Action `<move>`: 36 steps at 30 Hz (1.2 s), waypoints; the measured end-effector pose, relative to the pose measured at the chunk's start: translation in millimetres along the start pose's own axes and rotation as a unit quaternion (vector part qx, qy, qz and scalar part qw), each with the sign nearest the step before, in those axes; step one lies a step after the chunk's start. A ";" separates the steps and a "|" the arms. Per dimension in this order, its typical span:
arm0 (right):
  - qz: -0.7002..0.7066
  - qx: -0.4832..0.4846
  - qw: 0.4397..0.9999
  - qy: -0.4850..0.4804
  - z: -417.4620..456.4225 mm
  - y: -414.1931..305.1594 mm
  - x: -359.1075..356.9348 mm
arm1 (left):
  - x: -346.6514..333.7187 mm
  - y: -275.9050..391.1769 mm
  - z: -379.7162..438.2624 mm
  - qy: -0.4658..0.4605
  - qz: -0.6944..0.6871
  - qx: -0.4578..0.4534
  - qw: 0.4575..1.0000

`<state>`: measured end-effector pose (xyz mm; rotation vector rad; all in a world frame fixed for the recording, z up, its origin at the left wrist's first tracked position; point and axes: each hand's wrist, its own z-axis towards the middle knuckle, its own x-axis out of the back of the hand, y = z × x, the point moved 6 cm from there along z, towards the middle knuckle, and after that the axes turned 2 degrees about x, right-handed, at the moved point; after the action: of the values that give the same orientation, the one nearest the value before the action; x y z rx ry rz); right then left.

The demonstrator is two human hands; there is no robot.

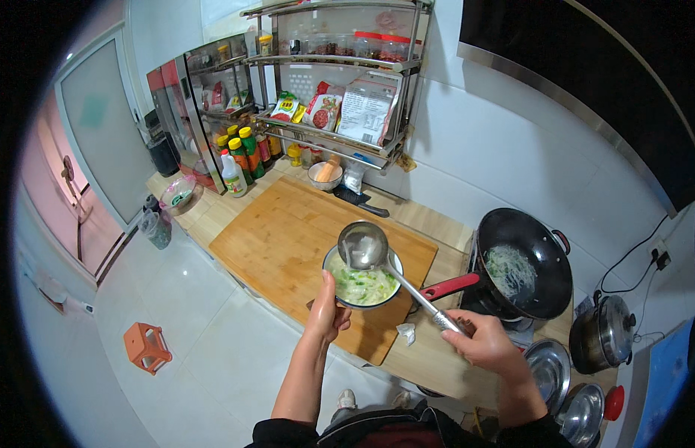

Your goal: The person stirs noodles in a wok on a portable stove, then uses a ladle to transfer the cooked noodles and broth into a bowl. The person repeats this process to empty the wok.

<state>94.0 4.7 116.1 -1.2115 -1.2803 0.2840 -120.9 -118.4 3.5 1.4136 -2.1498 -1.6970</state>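
Note:
My left hand (326,313) grips a white bowl with a dark rim (365,306) by its near left side. Pale soup with chopped green pieces (363,284) fills much of the bowl. In my right hand (484,339) is the handle of a steel ladle (365,246). Its round head hangs over the far part of the bowl, and some wet residue shows in it. Beneath the bowl lies a wooden cutting board (280,224). To the right, a black wok (554,269) with a red handle (451,285) holds pale shreds and greens (511,273).
Behind the board are a black-handled knife (372,209) and a small bowl (325,182). Bottles (235,175) stand back left, beneath a metal rack (330,61). A lidded pot (602,333) and steel basins (548,372) sit at right. An orange stool (146,346) is on the floor.

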 end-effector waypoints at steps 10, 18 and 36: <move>-0.214 0.018 0.975 0.064 5.1 18.3 -78.4 | 74.2 -78.4 29.8 -0.027 0.008 0.037 0.999; -0.324 0.058 0.940 0.090 1.5 60.8 -105.3 | 87.1 -134.5 63.6 -0.134 -0.029 0.025 0.990; -0.343 0.079 0.928 0.122 1.6 76.5 -114.7 | 84.9 -140.9 84.5 -0.057 0.075 0.105 0.990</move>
<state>86.3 -48.5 -10.8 -0.5804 -1.3481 -0.2655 -130.6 -109.2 -181.0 1.1857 -2.4910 -1.5733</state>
